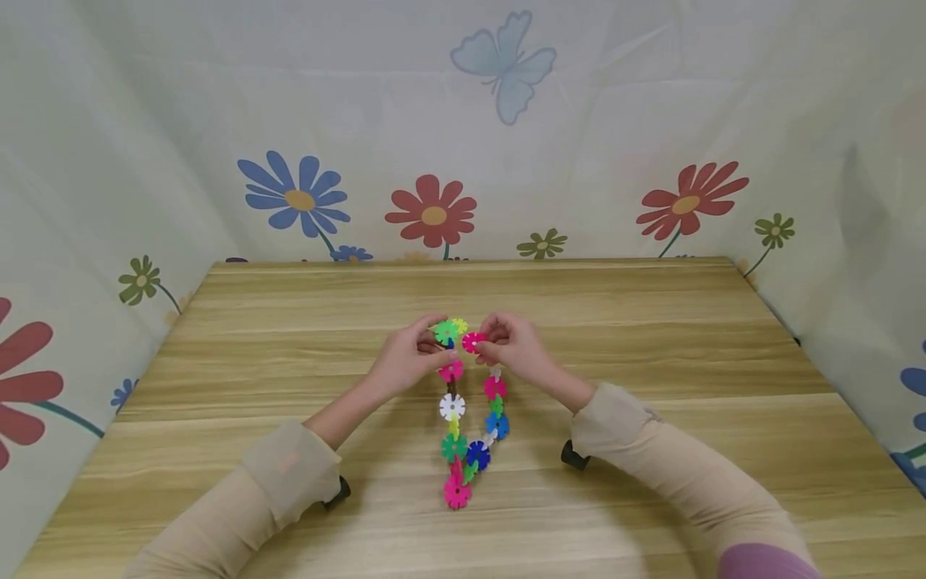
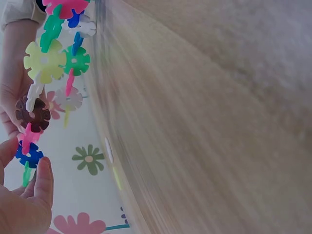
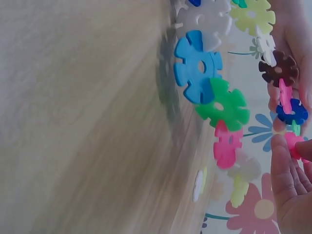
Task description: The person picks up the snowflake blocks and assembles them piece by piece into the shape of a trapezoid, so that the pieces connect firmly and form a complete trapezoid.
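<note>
A chain of slotted plastic snowflake discs (image 1: 452,408) in pink, white, green, blue, yellow and brown makes a narrow U that turns at a pink disc (image 1: 457,491). My left hand (image 1: 411,358) pinches the chain's left end at a dark blue disc (image 2: 29,155). A green disc (image 1: 446,332) stands at that end. Between thumb and fingers, my right hand (image 1: 515,347) pinches a pink snowflake disc (image 1: 473,343) close to the green one. The chain's other end hangs below my right hand, with a whitish disc (image 3: 245,166) and a yellow one (image 3: 239,191).
A white disc (image 3: 197,185) and a yellow disc (image 2: 117,176) lie on the wooden table (image 1: 651,322). Behind and beside the table hangs a pale curtain (image 1: 347,96) printed with flowers and a butterfly. Dark camera mounts (image 1: 575,456) sit under the sleeves.
</note>
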### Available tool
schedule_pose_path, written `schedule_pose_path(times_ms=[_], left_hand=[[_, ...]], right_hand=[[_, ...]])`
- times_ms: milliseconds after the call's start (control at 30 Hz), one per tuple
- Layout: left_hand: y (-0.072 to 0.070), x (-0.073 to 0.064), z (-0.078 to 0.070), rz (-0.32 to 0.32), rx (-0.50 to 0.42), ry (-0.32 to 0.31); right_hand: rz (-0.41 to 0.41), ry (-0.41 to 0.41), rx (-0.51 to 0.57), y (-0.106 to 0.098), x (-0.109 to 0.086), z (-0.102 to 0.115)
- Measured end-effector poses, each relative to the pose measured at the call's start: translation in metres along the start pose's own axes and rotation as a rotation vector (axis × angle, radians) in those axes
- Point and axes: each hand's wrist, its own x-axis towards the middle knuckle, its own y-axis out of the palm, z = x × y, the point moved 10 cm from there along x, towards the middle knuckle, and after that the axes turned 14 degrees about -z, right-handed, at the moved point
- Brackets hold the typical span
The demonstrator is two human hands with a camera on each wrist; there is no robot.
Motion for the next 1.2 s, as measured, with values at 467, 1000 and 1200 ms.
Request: schedule_pose_path(times_ms=[467, 1000, 1200], left_hand=[[0.003, -0.001, 0.003, 0.005, -0.002, -0.011], [0.002, -0.002, 0.001, -0.009, -0.024, 0.001], [0.002, -0.003, 0.0, 0.005, -0.043, 0.012]], right_hand=[[-0.087, -0.068, -0.042, 0.005, -0.002, 0.005], [-0.118, -0.213, -0.175, 0.016, -0.012, 0.021], [-0.154, -0.294, -0.193, 0.016, -0.015, 0.029]])
